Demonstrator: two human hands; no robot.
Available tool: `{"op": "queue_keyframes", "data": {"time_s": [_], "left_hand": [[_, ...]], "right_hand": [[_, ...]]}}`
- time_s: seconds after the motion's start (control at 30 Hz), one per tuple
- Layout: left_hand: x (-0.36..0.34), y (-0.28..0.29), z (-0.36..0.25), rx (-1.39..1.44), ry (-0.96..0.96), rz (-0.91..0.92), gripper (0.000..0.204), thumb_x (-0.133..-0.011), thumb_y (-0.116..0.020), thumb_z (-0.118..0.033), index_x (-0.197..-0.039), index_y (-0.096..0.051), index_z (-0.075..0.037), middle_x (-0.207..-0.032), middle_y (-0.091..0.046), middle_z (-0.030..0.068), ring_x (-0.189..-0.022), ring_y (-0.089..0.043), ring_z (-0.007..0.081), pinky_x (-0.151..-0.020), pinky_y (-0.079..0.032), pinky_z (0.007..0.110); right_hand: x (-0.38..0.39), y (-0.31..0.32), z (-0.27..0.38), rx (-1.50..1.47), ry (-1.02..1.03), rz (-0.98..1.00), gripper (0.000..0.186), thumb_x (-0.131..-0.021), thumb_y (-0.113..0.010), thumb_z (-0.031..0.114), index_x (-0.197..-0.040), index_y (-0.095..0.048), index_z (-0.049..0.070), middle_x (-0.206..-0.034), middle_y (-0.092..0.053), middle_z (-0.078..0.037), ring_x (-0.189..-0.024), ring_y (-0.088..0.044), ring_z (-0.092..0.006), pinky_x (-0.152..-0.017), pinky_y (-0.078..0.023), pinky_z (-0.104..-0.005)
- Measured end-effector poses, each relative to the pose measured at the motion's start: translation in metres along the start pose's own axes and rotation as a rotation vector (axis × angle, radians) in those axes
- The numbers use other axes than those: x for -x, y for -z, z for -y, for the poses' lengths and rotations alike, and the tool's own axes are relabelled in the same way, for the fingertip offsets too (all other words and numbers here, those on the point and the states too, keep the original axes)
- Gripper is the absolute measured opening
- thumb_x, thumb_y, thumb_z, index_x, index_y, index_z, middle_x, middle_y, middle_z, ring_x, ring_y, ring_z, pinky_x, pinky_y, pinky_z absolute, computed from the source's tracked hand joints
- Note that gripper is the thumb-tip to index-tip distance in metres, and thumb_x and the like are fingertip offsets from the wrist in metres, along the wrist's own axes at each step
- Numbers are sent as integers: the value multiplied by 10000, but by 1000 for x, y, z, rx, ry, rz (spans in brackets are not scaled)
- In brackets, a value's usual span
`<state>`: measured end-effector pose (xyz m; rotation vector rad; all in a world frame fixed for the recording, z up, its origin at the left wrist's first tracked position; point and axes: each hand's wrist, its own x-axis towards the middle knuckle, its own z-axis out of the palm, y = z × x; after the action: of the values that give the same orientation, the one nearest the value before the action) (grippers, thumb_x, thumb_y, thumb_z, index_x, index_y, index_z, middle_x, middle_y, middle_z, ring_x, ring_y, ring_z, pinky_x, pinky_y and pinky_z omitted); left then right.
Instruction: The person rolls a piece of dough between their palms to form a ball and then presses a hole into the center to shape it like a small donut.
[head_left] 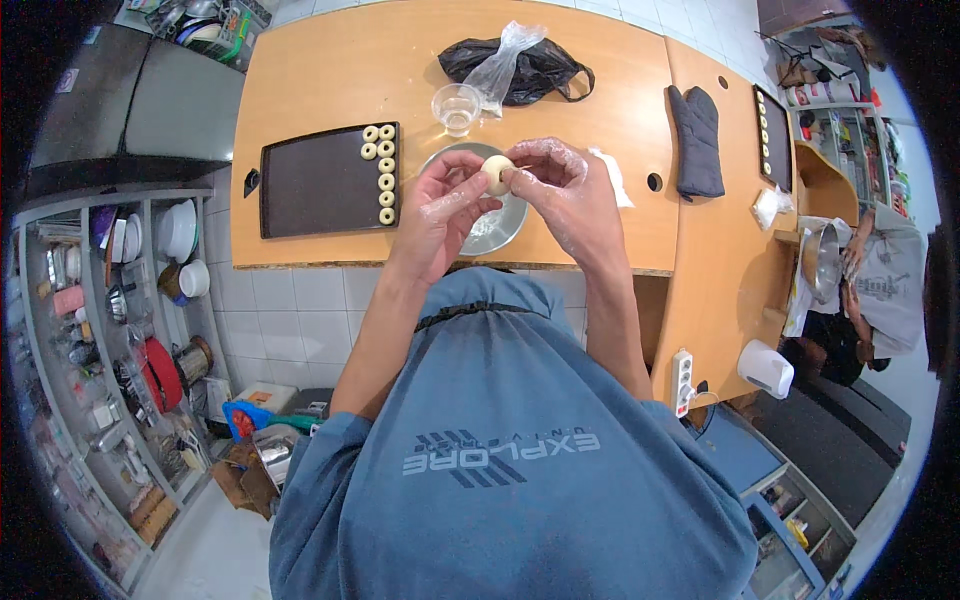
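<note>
Between my floury fingers is a small pale dough ring [494, 172], held up over a round metal bowl [497, 236]. My left hand [447, 200] pinches its left side, and my right hand [555, 185] grips it from the right with thumb and fingertips near the hole. The bowl lies partly hidden beneath my hands. To the left, a dark baking tray [318, 190] carries several dough rings [386, 182] lined up along its right side. A clear plastic cup [456, 108] stands just beyond the bowl.
A black plastic bag [470, 62] and a clear bag [508, 70] lie at the far side. Rightward are an oven mitt [698, 140], a second tray [768, 140] of dough rings and a power strip [683, 378]. Another person [850, 290] works with a bowl at the far right.
</note>
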<state>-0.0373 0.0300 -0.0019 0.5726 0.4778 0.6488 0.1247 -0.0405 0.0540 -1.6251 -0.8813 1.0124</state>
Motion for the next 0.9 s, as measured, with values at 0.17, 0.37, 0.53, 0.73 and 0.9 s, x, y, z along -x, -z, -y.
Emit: {"op": "queue_keyframes", "data": {"time_s": [0.17,0.37,0.53,0.73,0.9], "left_hand": [[-1,2,1,-7,-5,2,180,-972,-612,-86,-1150,-593,-65,-1165,-638,97,-1098,-621,196,-917,-553,401],[0,0,-2,-20,-4,-6,188,-983,-603,-105,-1166,-583,-69,-1175,-640,99,-1086,-632,199,-897,-562,386],[-1,5,1,33,24,-4,184,-991,-594,-116,-1169,-580,-74,-1177,-641,101,-1079,-639,201,-896,-567,384],[-2,2,1,105,26,-4,189,-993,-595,-123,-1175,-581,-73,-1183,-642,109,-1090,-641,209,-904,-573,385],[-2,-7,-1,6,-22,-53,237,-977,-619,-97,-1200,-578,-26,-1181,-648,122,-1070,-654,210,-894,-582,365]], "right_hand": [[0,0,-1,-25,7,-36,281,-835,-746,146,-1066,-718,-12,-941,-744,-96,-879,-701,-138,-784,-549,-276],[0,1,7,7,-45,4,302,-837,-741,137,-1093,-707,-20,-985,-739,-104,-910,-698,-150,-790,-548,-280],[-2,1,-1,-61,-14,10,293,-849,-732,133,-1097,-701,-21,-997,-735,-109,-909,-697,-155,-791,-551,-284],[0,2,5,-77,-34,16,282,-852,-734,136,-1083,-704,-24,-979,-738,-106,-905,-699,-156,-786,-552,-284],[-2,2,4,2,-19,-19,295,-849,-739,139,-1087,-703,-32,-981,-741,-109,-903,-700,-158,-789,-552,-285]]}}
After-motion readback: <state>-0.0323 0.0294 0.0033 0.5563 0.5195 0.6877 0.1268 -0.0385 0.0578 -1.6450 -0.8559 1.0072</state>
